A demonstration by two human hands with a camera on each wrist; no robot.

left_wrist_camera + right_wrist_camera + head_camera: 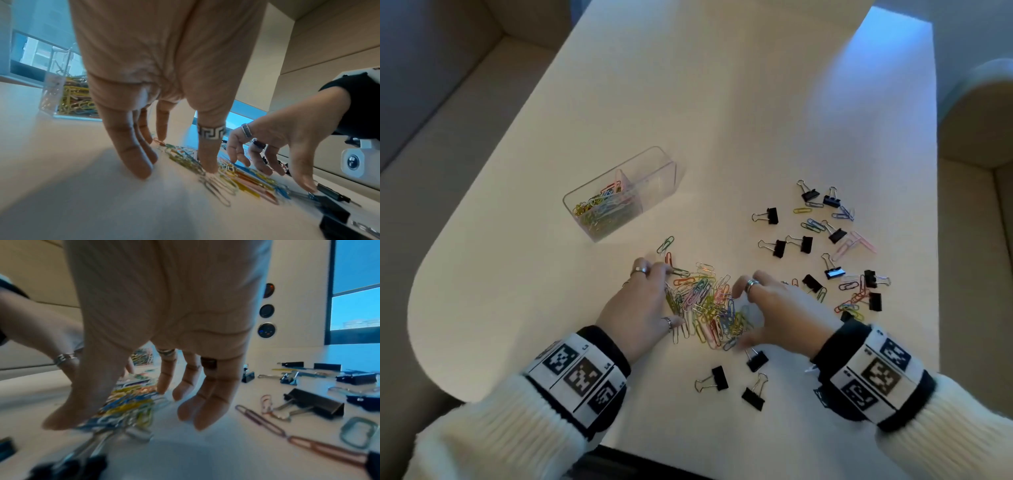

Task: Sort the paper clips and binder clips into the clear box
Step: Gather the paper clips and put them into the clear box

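A: How will the clips (705,305) handle?

B: Light, slippery wire that tangles; better scooped from both sides. They're heaped at lower centre, between the left hand (642,305) and right hand (777,315), fingers spread, gripping nothing.

A: Counts?

B: One box (585,219), left of centre, half filled. About fifteen binders (774,216), mostly at right; loose clips are too many to count.

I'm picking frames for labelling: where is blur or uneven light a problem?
Head view: sharp, with a blue cast on the table at far right. Left wrist view: paper clip pile smeared. Right wrist view: right hand and nearest binder clip blurred.
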